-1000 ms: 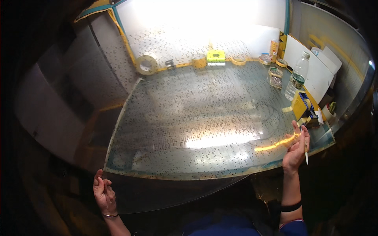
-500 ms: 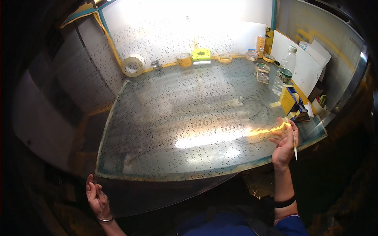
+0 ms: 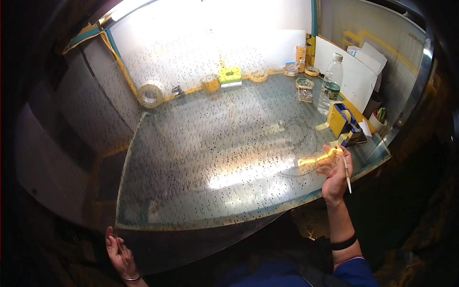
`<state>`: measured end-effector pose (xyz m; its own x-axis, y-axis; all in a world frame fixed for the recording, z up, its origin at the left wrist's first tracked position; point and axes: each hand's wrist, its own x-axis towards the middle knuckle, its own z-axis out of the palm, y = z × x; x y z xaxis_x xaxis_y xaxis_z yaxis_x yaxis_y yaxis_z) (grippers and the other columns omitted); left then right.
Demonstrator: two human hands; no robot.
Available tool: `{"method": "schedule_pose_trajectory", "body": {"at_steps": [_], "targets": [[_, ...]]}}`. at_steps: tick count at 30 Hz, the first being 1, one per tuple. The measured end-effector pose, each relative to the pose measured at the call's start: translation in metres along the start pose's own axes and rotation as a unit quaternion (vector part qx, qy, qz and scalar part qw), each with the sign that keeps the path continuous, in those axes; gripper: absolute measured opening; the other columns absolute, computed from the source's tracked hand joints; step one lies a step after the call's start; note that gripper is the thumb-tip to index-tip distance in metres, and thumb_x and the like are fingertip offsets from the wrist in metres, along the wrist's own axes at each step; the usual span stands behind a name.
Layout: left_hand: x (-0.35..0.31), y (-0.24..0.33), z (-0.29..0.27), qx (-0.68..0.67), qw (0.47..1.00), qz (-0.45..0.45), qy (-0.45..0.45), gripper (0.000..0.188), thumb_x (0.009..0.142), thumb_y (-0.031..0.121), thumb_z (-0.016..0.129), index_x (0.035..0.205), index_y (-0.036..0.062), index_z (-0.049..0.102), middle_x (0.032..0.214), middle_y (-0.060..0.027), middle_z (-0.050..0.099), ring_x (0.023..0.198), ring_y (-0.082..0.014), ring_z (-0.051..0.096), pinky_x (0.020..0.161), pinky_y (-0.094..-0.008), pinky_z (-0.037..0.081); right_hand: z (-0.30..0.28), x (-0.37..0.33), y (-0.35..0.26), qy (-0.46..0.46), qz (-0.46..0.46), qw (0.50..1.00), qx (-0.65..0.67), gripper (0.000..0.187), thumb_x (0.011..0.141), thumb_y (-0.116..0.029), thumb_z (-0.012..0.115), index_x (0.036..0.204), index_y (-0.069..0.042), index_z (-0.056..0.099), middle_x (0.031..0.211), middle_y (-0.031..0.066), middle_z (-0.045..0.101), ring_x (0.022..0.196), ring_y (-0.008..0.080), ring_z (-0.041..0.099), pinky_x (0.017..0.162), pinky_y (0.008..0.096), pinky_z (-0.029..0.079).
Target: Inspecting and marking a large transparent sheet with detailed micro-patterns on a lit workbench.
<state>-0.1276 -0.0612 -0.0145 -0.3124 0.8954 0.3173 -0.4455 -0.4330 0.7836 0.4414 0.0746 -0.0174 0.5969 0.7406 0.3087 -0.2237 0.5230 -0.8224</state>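
A large clear film with rows of small black dots spreads before me, its dots showing over both the table and the back wall. At its front left corner, my left hand closes thumb and fingers on the film. My right hand is raised near the right end of the table, closed round a thin pen-like tool with a white tip pointing down. The same fingers are at the film's right side, where a bright yellow streak shines. Whether they also pinch the film is unclear.
Under the film is a glass-topped table. A blue-and-yellow tape dispenser, a plastic bottle and a small clear box stand at the right. Tape rolls and a bright yellow-green object line the back edge.
The whole view has shifted, so the table items appear farther left. Both hands keep their hold and stay near the same table corners. The pen-like tool leans slightly more.
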Motion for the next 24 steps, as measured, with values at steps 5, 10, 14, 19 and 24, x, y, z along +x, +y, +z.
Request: {"method": "schedule_pose_trajectory", "body": {"at_steps": [5, 10, 14, 19, 24], "targets": [[0.002, -0.005, 0.001, -0.030, 0.999, -0.014, -0.005, 0.037, 0.104, 0.018, 0.029, 0.135, -0.0006, 0.035, 0.113, -0.0210, 0.062, 0.092, -0.0226, 0.069, 0.035, -0.0227, 0.052, -0.002, 0.000, -0.001, 0.001, 0.004, 1.000, -0.008, 0.028, 0.096, -0.021, 0.041, 0.120, -0.006, 0.042, 0.110, 0.0196, 0.062, 0.072, 0.0177, 0.066, 0.051, 0.0270, 0.057], [0.000, -0.005, 0.045, -0.044, 0.994, -0.010, 0.096, 0.037, 0.104, 0.019, 0.026, 0.135, 0.0006, 0.036, 0.100, -0.0217, 0.066, 0.073, -0.0168, 0.070, 0.031, -0.0207, 0.046, 0.000, -0.001, 0.000, 0.002, 0.011, 1.000, 0.000, 0.031, 0.096, -0.021, 0.044, 0.123, -0.007, 0.042, 0.107, 0.0185, 0.063, 0.068, 0.0160, 0.065, 0.049, 0.0281, 0.057], [0.009, -0.001, 0.030, -0.025, 0.997, -0.027, -0.066, 0.039, 0.105, 0.020, 0.021, 0.137, 0.0031, 0.037, 0.108, -0.0226, 0.065, 0.047, -0.0063, 0.058, 0.030, -0.0178, 0.032, 0.002, -0.002, 0.007, 0.037, 0.023, 0.999, 0.021, 0.032, 0.096, -0.021, 0.045, 0.125, -0.008, 0.042, 0.105, 0.0172, 0.064, 0.066, 0.0152, 0.063, 0.049, 0.0281, 0.056], [0.027, -0.024, 0.071, -0.040, 0.997, -0.058, 0.041, 0.037, 0.104, 0.018, 0.026, 0.135, 0.0035, 0.038, 0.094, -0.0203, 0.066, 0.040, -0.0099, 0.053, 0.031, -0.0184, 0.041, -0.008, 0.004, 0.004, 0.016, -0.015, 1.000, -0.020, 0.032, 0.096, -0.022, 0.045, 0.124, -0.007, 0.043, 0.111, 0.0174, 0.062, 0.072, 0.0182, 0.064, 0.057, 0.0290, 0.057], [0.028, -0.022, 0.098, 0.033, 0.999, -0.011, 0.032, 0.032, 0.102, 0.019, 0.038, 0.126, 0.0021, 0.049, 0.091, -0.0150, 0.069, 0.044, -0.0056, 0.057, 0.034, -0.0141, 0.040, 0.002, 0.000, -0.002, 0.016, 0.010, 0.998, -0.059, 0.028, 0.098, -0.023, 0.043, 0.120, -0.007, 0.047, 0.109, 0.0140, 0.063, 0.068, 0.0110, 0.061, 0.055, 0.0214, 0.053]]}}
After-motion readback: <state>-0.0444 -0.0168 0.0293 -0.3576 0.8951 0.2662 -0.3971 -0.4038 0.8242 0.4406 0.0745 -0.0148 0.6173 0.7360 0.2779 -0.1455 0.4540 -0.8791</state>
